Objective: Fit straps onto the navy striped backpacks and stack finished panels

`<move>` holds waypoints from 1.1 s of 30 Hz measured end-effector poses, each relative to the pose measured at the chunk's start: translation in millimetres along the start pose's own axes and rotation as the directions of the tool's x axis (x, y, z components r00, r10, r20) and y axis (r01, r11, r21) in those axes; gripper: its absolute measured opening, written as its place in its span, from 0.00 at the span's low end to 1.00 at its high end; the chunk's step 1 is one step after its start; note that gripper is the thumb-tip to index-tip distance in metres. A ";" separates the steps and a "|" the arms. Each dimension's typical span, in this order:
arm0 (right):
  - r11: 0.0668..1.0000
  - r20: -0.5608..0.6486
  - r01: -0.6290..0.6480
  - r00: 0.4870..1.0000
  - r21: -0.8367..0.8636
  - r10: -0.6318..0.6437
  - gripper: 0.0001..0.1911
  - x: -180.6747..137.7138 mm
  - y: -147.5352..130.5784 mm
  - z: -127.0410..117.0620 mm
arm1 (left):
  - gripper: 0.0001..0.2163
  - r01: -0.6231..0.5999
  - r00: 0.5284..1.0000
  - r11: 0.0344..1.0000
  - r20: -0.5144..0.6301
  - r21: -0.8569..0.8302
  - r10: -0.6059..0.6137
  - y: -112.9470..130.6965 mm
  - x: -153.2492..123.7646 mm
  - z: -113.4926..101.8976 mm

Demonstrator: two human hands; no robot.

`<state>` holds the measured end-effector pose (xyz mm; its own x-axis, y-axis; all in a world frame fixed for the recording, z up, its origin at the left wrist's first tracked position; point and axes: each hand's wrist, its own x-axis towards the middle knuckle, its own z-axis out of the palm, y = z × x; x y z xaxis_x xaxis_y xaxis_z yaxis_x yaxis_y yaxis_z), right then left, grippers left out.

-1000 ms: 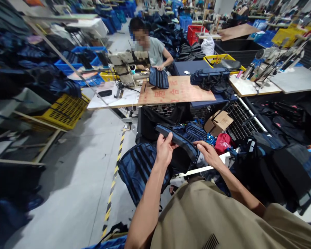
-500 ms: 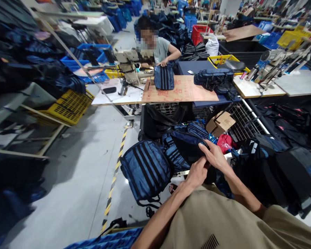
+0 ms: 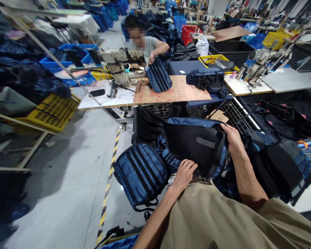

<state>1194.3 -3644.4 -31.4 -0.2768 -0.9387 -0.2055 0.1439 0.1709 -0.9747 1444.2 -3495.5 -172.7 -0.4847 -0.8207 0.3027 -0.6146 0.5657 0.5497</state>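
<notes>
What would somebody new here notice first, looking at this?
Probably the large black panel with blue edging, front and centre, with the right hand at its upper right edge and the left hand at its lower edge. Next, the black-striped blue bag to its left. Beyond, a co-worker holds another striped bag.

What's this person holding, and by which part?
A black-and-blue bag: the right hand grips its upper right corner. The left hand touches its lower edge; whether it grips is unclear.
</notes>
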 end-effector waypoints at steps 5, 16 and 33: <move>0.995 0.105 0.102 0.989 -0.015 -0.100 0.36 -3.7 -17.8 6.4 | 0.15 0.126 0.980 0.967 -0.125 -0.223 -0.156 -0.1 23.0 -19.0; 0.842 0.665 0.278 0.737 -0.462 0.122 0.30 -77.2 38.7 27.4 | 0.22 0.133 0.538 0.150 -0.055 -0.980 -0.841 -7.0 94.5 -76.0; 0.414 0.655 0.566 0.748 -0.713 0.104 0.19 -86.6 44.5 41.5 | 0.26 0.426 0.707 0.095 0.265 -0.900 -0.656 22.6 51.8 -76.0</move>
<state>1264.2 -3568.0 -53.4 0.4301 -0.8808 -0.1979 -0.7743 -0.2472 -0.5826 1452.5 -3531.3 -85.4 -0.1044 -0.9297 -0.3532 0.2946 -0.3681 0.8819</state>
